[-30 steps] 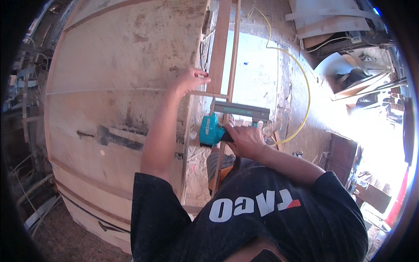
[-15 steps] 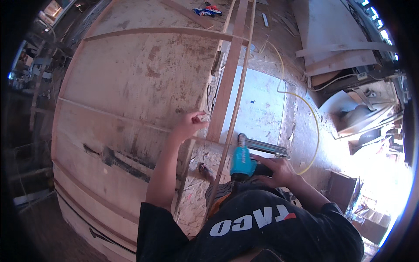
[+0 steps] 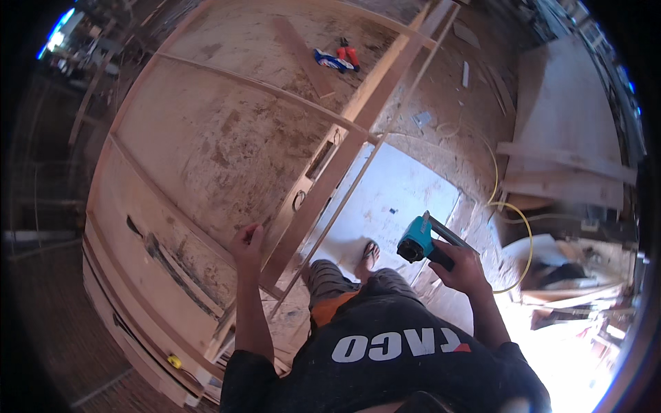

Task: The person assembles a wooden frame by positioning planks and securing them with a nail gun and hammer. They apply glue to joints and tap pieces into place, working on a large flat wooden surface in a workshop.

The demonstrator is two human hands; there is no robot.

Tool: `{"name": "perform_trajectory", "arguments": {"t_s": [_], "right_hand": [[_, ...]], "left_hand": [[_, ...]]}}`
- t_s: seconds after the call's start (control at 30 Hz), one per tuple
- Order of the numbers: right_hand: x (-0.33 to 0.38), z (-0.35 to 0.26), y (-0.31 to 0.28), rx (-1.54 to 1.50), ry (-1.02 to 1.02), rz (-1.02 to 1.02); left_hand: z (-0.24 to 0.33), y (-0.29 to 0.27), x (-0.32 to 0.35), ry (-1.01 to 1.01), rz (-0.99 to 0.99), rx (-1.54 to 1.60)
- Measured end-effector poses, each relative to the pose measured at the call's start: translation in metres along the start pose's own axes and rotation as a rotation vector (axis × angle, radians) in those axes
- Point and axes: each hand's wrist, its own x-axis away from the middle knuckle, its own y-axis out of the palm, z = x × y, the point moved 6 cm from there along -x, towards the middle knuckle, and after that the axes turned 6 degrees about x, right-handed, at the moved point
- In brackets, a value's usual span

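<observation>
My right hand point(image 3: 460, 267) is wrapped round the black handle of a teal nail gun point(image 3: 415, 239). The tool is up in front of my right side, over the white board, its black round end toward my left. To the left, my left hand point(image 3: 246, 246) is over the wooden frame panel, close to the near end of a long flat wooden strip point(image 3: 323, 193). Its fingers are curled, and whatever they may hold is hidden. A thin wooden batten point(image 3: 365, 168) runs alongside the strip.
The large framed panel point(image 3: 227, 131) fills the left. On it lie a loose plank point(image 3: 303, 58), a blue-and-white item point(image 3: 334, 62) and a red-handled tool point(image 3: 349, 55). A white board point(image 3: 385, 182) lies underfoot. A yellow hose point(image 3: 529, 241) loops at right, near stacked sheets point(image 3: 564, 117).
The nail gun has been lifted and turned in my right hand, moving rightward. My left hand has shifted left and nearer to me. The view has turned, showing my foot on the white board.
</observation>
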Motion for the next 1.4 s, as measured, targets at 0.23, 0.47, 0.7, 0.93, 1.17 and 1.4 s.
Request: {"name": "perform_trajectory", "arguments": {"t_s": [0.23, 0.47, 0.7, 0.93, 1.17, 1.4], "right_hand": [[-0.139, 0.032, -0.050, 0.007, -0.050, -0.072], [-0.251, 0.061, -0.098, -0.010, -0.170, 0.011], [-0.443, 0.089, -0.130, 0.174, -0.392, -0.082], [-0.702, 0.072, -0.098, 0.457, -0.417, -0.163], [-0.719, 0.020, -0.024, 0.154, -0.734, -0.084], [-0.706, -0.038, 0.050, 0.231, -0.638, -0.326]], "left_hand": [[0.057, 0.058, -0.028, 0.134, 0.087, -0.148], [0.096, 0.115, -0.146, 0.190, 0.216, -0.242], [0.166, 0.237, -0.296, 0.313, 0.216, -0.280], [0.162, 0.317, -0.392, 0.095, 0.311, -0.400], [0.163, 0.359, -0.479, 0.075, 0.469, -0.745], [0.167, 0.394, -0.539, -0.131, 0.300, -0.849]]}}
